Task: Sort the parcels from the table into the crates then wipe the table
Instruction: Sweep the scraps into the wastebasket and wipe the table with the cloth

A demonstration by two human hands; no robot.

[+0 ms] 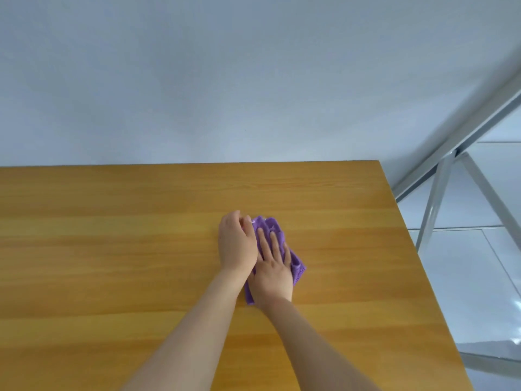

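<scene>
A folded purple cloth [296,262] lies on the wooden table [112,249], right of its middle. My right hand [275,270] presses flat on the cloth with fingers spread. My left hand [236,244] rests beside it on the cloth's left edge, fingers curled over the far corner. Most of the cloth is hidden under both hands. No parcels or crates are in view.
The table's far edge meets a plain pale wall [225,80]. Its right edge runs down toward me, with a white tiled floor [465,263] beyond it. Grey metal frame legs [434,204] stand at the right past the table corner.
</scene>
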